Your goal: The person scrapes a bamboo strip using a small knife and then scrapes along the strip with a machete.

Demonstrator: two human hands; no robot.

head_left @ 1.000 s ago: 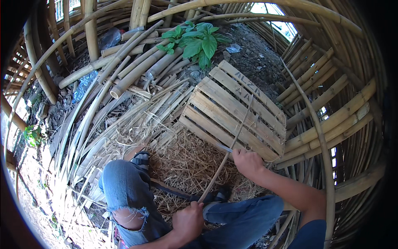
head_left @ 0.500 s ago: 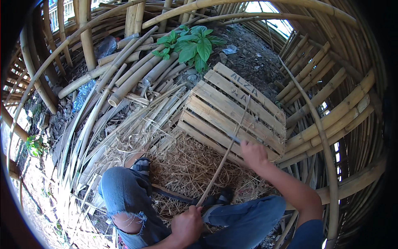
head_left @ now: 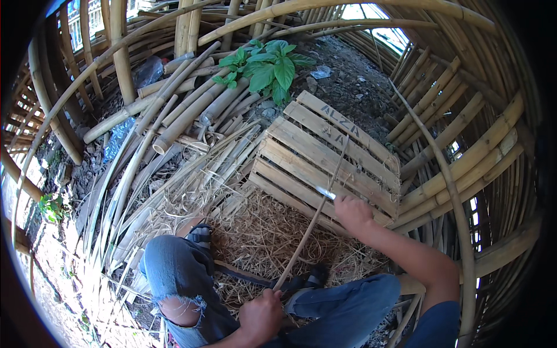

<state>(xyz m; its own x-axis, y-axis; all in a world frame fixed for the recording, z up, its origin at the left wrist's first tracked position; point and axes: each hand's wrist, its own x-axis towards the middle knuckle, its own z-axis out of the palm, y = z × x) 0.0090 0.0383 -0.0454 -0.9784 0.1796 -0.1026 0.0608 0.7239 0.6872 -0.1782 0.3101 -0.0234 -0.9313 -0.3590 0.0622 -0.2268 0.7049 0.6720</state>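
Hiding its handle, the right hand grips a knife.

wooden pallet behind straw heap, bamboo poles to its left

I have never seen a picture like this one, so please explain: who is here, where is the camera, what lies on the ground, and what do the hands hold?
The camera sits on a person's head and looks down, so lines bend near the rim. You see the person's own knees in torn jeans. The left hand grips the near end of a thin bamboo strip. The right hand holds a small knife against that strip. On the ground lie dry shavings, a wooden slat pallet, thick bamboo poles and a green plant. Curved bamboo surrounds everything.
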